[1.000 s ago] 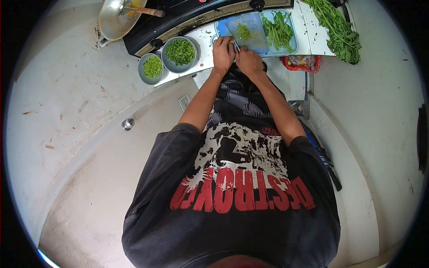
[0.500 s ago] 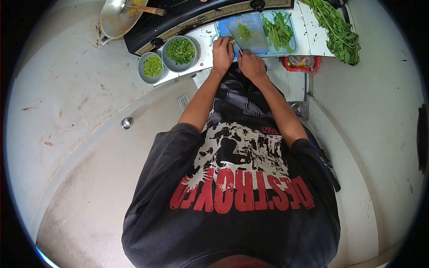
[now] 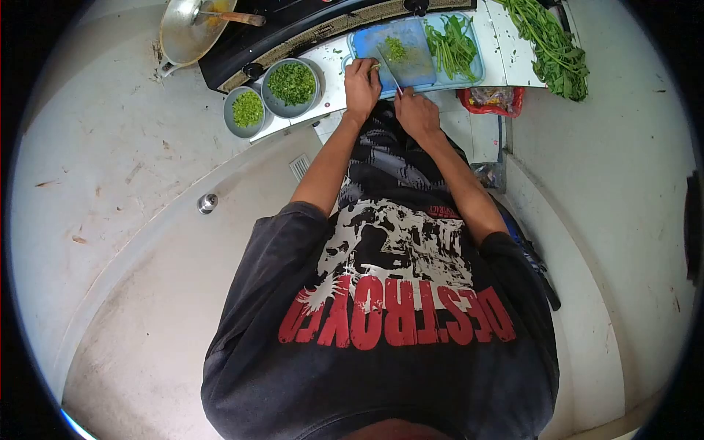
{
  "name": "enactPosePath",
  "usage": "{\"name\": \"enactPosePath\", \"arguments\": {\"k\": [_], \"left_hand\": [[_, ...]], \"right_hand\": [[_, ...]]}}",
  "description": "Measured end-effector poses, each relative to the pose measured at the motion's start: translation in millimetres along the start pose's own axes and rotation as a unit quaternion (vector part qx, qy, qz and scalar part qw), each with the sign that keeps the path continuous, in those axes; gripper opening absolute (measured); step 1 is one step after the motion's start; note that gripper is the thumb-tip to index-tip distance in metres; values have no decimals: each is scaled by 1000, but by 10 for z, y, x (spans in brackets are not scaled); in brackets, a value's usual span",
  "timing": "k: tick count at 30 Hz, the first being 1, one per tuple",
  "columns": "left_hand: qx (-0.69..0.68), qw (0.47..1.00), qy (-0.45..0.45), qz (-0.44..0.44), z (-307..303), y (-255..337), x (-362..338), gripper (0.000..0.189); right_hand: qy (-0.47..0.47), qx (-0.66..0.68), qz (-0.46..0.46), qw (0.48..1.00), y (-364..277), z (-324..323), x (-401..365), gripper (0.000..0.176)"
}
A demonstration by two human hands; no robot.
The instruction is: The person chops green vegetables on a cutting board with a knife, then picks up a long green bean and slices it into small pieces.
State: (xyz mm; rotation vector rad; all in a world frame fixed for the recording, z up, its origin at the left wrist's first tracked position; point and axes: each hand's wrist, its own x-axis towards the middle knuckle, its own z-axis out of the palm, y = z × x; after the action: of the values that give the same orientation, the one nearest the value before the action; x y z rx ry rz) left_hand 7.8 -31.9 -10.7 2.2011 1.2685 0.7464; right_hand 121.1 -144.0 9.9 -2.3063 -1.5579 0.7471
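Curled at the left edge of the blue cutting board [image 3: 421, 72], my left hand [image 3: 362, 86] is closed on pale green stems [image 3: 375, 66], only their cut ends showing. My right hand [image 3: 416, 116] grips a knife [image 3: 389, 70] by its handle, the blade slanting up and left over the board beside the left fingertips. Just past the blade lies a small heap of chopped greens [image 3: 396, 49]. Uncut leafy greens [image 3: 453, 50] rest to the right, on the light blue tray [image 3: 480, 64] under the board.
Two grey bowls stand at left: a larger one with dark chopped leaves [image 3: 292, 83], a smaller with light chopped stems [image 3: 248, 109]. Behind is a black stove [image 3: 308, 16], with a wok [image 3: 172, 44] at far left. Leafy stalks [image 3: 550, 51] and a red-rimmed container [image 3: 515, 103] are right.
My right hand has drawn back slightly toward my body and to the right, and the knife blade now shows more fully. The left hand stays closed at the board's edge.
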Motion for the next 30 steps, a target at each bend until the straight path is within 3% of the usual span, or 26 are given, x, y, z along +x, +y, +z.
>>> {"name": "enactPosePath", "arguments": {"k": [21, 30], "left_hand": [[3, 1000, -7, -2, 17, -41, 1, 18], [-15, 1000, 4, -14, 4, -29, 7, 14]], "right_hand": [[-10, 36, -17, 999, -145, 138, 428, 37], [-19, 42, -7, 999, -49, 64, 54, 38]]}}
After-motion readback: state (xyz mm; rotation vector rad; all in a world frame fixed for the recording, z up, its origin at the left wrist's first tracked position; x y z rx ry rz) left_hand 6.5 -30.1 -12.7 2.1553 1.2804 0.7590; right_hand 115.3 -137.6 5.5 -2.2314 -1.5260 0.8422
